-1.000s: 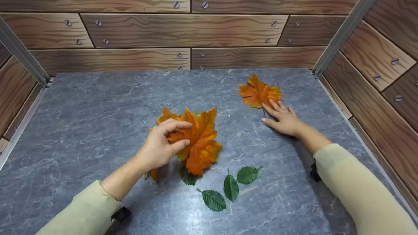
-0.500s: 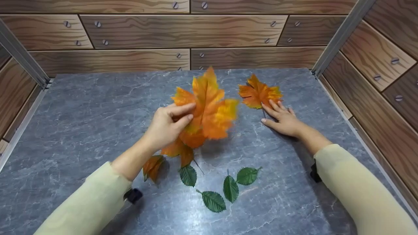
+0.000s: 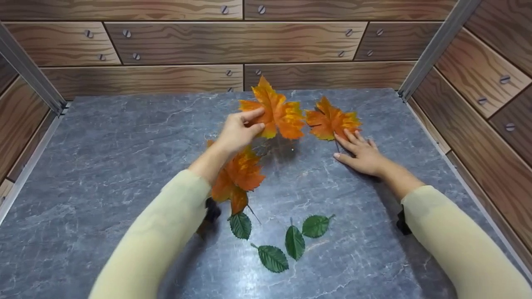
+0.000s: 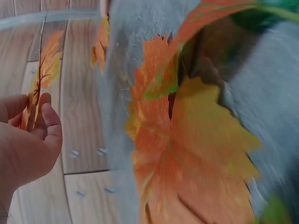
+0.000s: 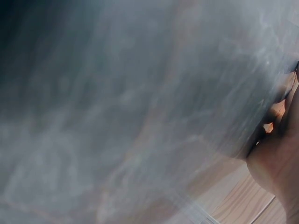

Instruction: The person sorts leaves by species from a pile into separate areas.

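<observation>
My left hand (image 3: pixel 240 129) pinches an orange maple leaf (image 3: pixel 276 113) between thumb and fingers, raised over the back of the table. In the left wrist view the same hand (image 4: pixel 32 140) grips that leaf (image 4: pixel 49 65) by its edge, seen nearly side-on. At the back right, my right hand (image 3: pixel 360 154) rests flat with fingers spread, fingertips on the lower edge of another orange maple leaf (image 3: pixel 330 120). More orange maple leaves (image 3: pixel 245 170) overlap below my left wrist, partly covered by the arm. Only the edge of my right hand (image 5: pixel 280 149) shows in the right wrist view.
Several small green leaves lie toward the front, among them one leaf (image 3: pixel 273 258) nearest me and one (image 3: pixel 240 225) touching the orange pile. The grey marbled table (image 3: pixel 124 137) is enclosed by wood-patterned walls (image 3: pixel 178 43) at the back and sides.
My left hand has lifted one orange maple leaf off the pile and carried it back and to the right, near the other leaf. The right hand has stayed put.
</observation>
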A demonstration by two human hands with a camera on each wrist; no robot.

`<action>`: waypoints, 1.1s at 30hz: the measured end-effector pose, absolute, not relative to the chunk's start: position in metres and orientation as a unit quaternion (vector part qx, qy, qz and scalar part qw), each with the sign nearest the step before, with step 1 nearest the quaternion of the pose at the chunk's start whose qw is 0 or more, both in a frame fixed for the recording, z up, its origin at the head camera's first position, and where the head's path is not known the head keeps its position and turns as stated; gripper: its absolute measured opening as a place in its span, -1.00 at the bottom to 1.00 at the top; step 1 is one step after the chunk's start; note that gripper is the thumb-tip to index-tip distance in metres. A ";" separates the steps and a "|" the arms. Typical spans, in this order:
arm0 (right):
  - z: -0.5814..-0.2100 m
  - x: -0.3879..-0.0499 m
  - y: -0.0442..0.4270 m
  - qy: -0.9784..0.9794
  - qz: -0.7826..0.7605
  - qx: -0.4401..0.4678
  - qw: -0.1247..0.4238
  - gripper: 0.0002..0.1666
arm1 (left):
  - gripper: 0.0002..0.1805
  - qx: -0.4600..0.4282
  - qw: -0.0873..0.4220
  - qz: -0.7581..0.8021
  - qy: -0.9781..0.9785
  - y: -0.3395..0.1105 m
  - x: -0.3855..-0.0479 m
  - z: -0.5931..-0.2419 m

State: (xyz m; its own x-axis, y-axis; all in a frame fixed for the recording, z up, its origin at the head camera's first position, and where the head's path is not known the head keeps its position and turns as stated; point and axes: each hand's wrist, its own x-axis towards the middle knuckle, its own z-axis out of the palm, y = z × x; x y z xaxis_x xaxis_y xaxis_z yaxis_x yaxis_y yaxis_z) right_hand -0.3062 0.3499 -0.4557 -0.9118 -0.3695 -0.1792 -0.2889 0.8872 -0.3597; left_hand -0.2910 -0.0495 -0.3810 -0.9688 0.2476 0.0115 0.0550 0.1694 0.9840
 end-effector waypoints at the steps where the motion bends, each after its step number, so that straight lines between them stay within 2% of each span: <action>1: -0.456 -0.306 0.350 0.964 -0.165 -0.171 0.122 -0.06 | -0.46 0.096 0.081 0.637 0.760 -0.046 -0.296 -0.384; 14: -0.458 -0.305 0.349 0.964 -0.164 -0.167 0.126 -0.06 | -0.40 0.063 0.151 0.628 0.761 -0.023 -0.332 -0.415; 23: -0.458 -0.303 0.348 0.965 -0.161 -0.170 0.120 -0.07 | -0.38 0.059 0.140 0.594 0.790 -0.022 -0.344 -0.430; 33: -0.457 -0.306 0.350 0.966 -0.160 -0.167 0.116 -0.07 | -0.37 0.072 0.156 0.578 0.798 -0.019 -0.349 -0.431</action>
State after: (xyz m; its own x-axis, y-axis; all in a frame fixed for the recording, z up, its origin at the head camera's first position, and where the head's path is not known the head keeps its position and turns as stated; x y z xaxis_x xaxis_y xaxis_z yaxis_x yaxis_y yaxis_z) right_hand -0.3057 0.3496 -0.4571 -0.9172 -0.3601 -0.1703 -0.2858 0.8927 -0.3484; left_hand -0.3487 -0.0194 -0.4312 -0.9410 0.2948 -0.1658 -0.0654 0.3224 0.9444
